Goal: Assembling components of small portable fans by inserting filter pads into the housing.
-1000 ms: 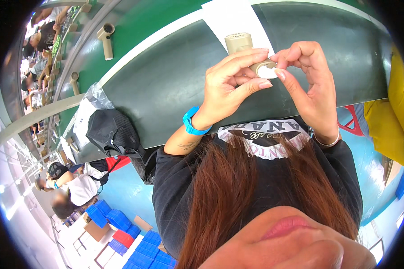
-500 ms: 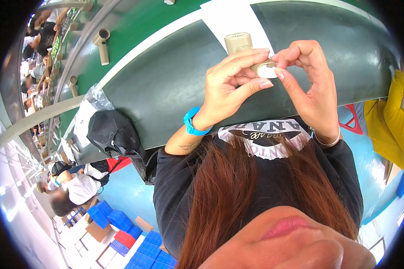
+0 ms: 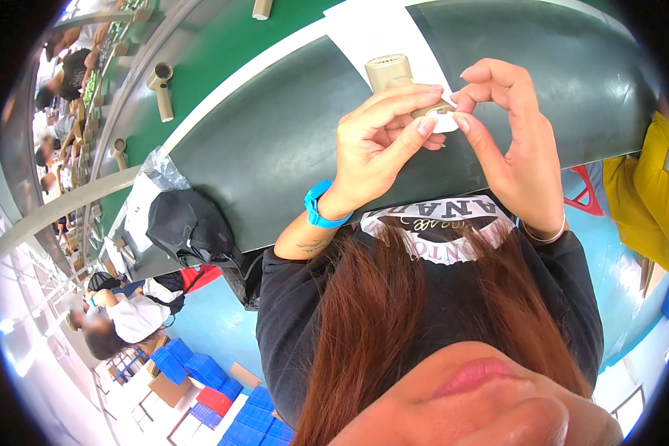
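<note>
My left hand (image 3: 383, 130) is wrapped around the handle of a beige hair-dryer-shaped device (image 3: 389, 72), whose head points away from me. At the handle's near end sits a small white piece (image 3: 444, 121), with my left thumb pressed against it. My right hand (image 3: 509, 126) is curled in a pinch at the right edge of that white piece, thumb tip touching it. The right index finger is raised. My fingers hide most of the handle. Beneath the device lie a dark worktop (image 3: 275, 126) and a white sheet (image 3: 372, 30).
A green conveyor belt (image 3: 208, 52) runs beyond the worktop, carrying another beige device (image 3: 160, 89). A black cap (image 3: 189, 223) and a clear plastic bag (image 3: 160, 171) lie at left. Blue crates (image 3: 253, 420) stand on the floor. A person's yellow garment (image 3: 635, 197) shows at right.
The device has tilted slightly, and my left thumb has moved onto the white piece. My right fingers have spread a little upward. Devices on the green belt have shifted slightly.
</note>
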### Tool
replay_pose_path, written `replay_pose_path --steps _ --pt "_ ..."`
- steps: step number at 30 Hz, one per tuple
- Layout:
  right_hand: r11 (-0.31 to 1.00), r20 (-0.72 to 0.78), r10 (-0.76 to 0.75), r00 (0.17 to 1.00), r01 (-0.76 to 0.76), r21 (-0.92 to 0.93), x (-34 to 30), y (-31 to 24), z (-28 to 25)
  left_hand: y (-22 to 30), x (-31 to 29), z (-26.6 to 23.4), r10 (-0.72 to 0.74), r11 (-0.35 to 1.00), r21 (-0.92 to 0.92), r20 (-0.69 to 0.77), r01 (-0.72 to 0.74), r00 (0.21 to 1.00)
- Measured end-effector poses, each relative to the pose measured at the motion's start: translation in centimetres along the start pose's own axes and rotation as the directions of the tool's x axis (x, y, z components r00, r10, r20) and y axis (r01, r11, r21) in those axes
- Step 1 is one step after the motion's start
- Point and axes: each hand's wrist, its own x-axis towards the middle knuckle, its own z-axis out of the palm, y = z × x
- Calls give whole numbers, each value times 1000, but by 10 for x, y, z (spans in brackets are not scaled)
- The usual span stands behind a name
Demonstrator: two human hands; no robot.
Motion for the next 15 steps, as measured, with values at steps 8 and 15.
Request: replay_pose_path --steps 8,15 --pt "988 -50 38 998 -45 -150 0 -13 -2 -2 2 2 -3 999 52 55 0 998" --pt "958 67 -19 998 38 -284 2 -6 -7 -3 -1 4 -17 999 32 -13 17 1000"
